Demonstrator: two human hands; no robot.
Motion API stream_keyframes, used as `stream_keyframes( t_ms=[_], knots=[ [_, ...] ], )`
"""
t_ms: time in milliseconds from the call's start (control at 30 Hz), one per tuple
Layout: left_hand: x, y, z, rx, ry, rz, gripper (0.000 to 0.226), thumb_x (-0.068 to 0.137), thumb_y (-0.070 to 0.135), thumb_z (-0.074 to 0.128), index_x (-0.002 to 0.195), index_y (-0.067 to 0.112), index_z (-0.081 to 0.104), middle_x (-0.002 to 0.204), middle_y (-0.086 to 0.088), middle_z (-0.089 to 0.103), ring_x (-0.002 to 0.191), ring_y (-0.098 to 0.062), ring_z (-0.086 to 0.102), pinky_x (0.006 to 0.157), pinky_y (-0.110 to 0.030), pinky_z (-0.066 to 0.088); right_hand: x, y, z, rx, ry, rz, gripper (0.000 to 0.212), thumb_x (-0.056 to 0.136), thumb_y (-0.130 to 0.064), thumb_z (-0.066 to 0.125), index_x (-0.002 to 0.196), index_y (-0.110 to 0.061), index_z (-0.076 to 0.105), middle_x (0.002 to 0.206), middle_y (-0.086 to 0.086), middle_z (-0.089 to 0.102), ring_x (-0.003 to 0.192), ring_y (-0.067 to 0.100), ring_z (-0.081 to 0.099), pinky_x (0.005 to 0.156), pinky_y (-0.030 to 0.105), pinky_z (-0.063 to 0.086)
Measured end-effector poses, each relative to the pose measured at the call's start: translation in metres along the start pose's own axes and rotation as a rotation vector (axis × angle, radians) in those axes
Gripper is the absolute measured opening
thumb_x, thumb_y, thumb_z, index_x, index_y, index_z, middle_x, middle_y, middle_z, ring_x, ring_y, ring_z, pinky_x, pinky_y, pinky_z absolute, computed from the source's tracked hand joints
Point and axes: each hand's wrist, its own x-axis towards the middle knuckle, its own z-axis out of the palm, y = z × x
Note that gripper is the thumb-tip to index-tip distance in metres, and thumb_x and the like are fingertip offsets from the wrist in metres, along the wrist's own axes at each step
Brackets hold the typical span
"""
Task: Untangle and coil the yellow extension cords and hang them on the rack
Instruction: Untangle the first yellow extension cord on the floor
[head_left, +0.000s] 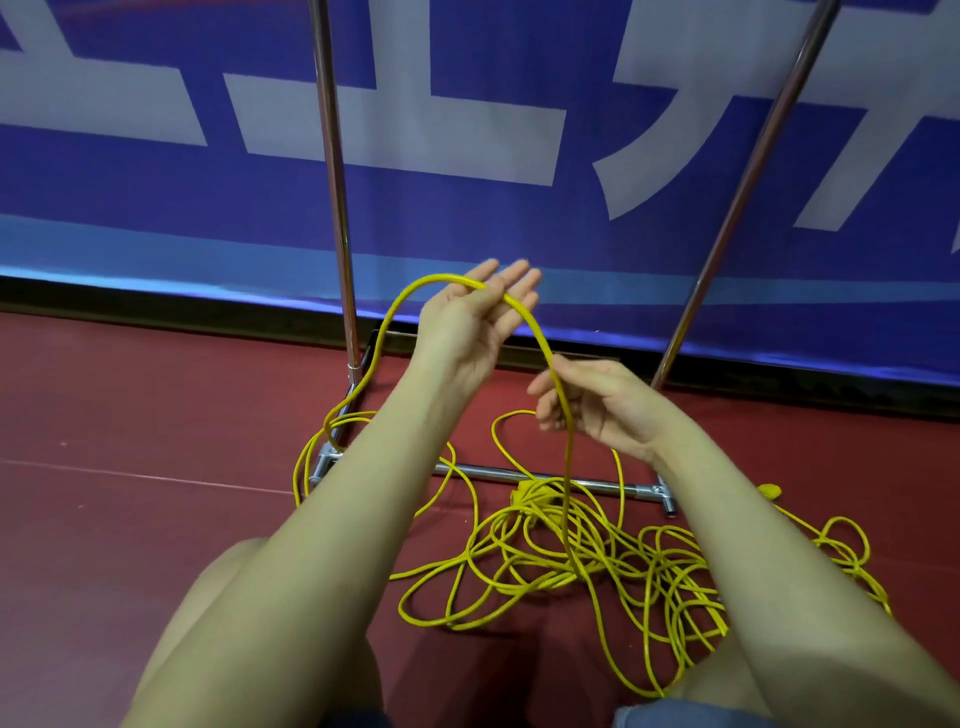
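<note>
A yellow extension cord (545, 343) arcs up from the floor by the rack's left post, over my left hand (472, 322), and down through my right hand (597, 405). My left hand is raised palm up with straight fingers, and its thumb pins the cord against them. Lower and to the right, my right hand has loosely curled fingers around the strand that drops into the tangled yellow pile (582, 561) on the floor. The metal rack (335, 208) stands behind, and its base bar (493, 472) runs under the loops.
A yellow socket block (530, 491) lies in the pile by the base bar, and another yellow plug end (771, 490) lies at the right. A blue banner wall (519, 218) stands behind the rack. The floor (156, 415) is red. My knees are at the bottom edge.
</note>
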Motion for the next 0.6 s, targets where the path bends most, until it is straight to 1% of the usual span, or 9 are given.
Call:
stream_keyframes(
  t_ms=[67,133,233,300,367,433,467,533,600],
  knots=[
    [0.003,0.012,0.003,-0.115,0.008,0.048,0.038,0.098,-0.006,0.036,0.136,-0.007,0.032,0.130,-0.028,0.052,0.123,-0.038,0.050,0.070,-0.030,0.055,-0.002,0.010,-0.003,-0.027,-0.007,0.082,0.034,0.080,-0.035,0.052,0.083,-0.004,0.065,0.064,0.007,0.065,0.060,0.017,0.063,0.063,0.024,0.053],
    [0.008,0.023,0.001,-0.144,0.033,0.092,0.039,0.098,-0.005,0.036,0.137,-0.008,0.031,0.134,-0.028,0.048,0.123,-0.035,0.050,0.070,-0.028,0.054,-0.002,0.018,-0.007,-0.017,0.001,0.106,0.027,0.080,-0.031,0.054,0.079,-0.007,0.065,0.061,0.004,0.061,0.057,0.017,0.059,0.065,0.028,0.050],
    [0.015,0.026,-0.012,-0.096,0.132,0.069,0.026,0.099,-0.002,0.037,0.124,-0.008,0.041,0.130,-0.026,0.053,0.121,-0.033,0.054,0.076,-0.030,0.052,0.000,0.019,-0.009,-0.005,0.060,0.091,0.023,0.079,-0.030,0.056,0.077,-0.007,0.062,0.058,0.002,0.056,0.051,0.012,0.051,0.063,0.029,0.042],
    [0.015,0.022,-0.017,-0.031,0.150,0.005,0.016,0.099,0.003,0.040,0.110,-0.007,0.048,0.117,-0.020,0.061,0.118,-0.032,0.056,0.079,-0.032,0.053,0.002,0.017,-0.007,-0.010,0.093,0.085,0.024,0.078,-0.031,0.058,0.077,-0.007,0.061,0.056,0.000,0.055,0.049,0.011,0.049,0.056,0.024,0.044],
    [0.013,0.013,-0.019,0.093,0.124,-0.064,0.009,0.097,0.002,0.044,0.103,-0.002,0.048,0.097,-0.014,0.063,0.103,-0.028,0.065,0.075,-0.031,0.056,0.005,0.015,-0.003,-0.013,0.124,0.074,0.023,0.082,-0.029,0.058,0.076,-0.007,0.061,0.054,0.000,0.055,0.046,0.010,0.049,0.051,0.021,0.043],
    [0.009,0.001,-0.020,0.241,0.101,-0.102,0.020,0.093,-0.006,0.047,0.111,0.001,0.039,0.090,-0.014,0.063,0.075,-0.019,0.069,0.069,-0.029,0.056,0.009,0.013,0.002,-0.036,0.150,0.065,0.023,0.087,-0.025,0.057,0.075,-0.007,0.062,0.053,0.001,0.055,0.045,0.010,0.049,0.049,0.019,0.042],
    [0.007,-0.006,-0.021,0.345,0.095,-0.094,0.027,0.092,-0.008,0.048,0.114,0.002,0.036,0.091,-0.015,0.063,0.069,-0.016,0.068,0.071,-0.030,0.056,0.010,0.012,0.005,-0.046,0.154,0.062,0.023,0.089,-0.024,0.056,0.074,-0.007,0.062,0.053,0.001,0.055,0.044,0.010,0.049,0.048,0.018,0.042],
    [0.005,-0.013,-0.025,0.496,0.105,-0.057,0.033,0.091,-0.009,0.048,0.120,-0.001,0.035,0.098,-0.018,0.064,0.069,-0.014,0.067,0.075,-0.032,0.055,0.010,0.009,0.009,-0.050,0.137,0.046,0.024,0.088,-0.024,0.056,0.074,-0.006,0.063,0.052,0.001,0.056,0.042,0.010,0.049,0.046,0.018,0.042],
    [0.008,-0.009,-0.027,0.446,0.124,-0.034,0.033,0.092,-0.011,0.045,0.122,-0.003,0.035,0.104,-0.020,0.060,0.072,-0.018,0.067,0.071,-0.030,0.057,0.008,0.004,0.012,-0.030,0.082,0.025,0.026,0.085,-0.028,0.054,0.080,-0.004,0.064,0.054,0.003,0.058,0.043,0.012,0.053,0.047,0.019,0.045]
  ],
)
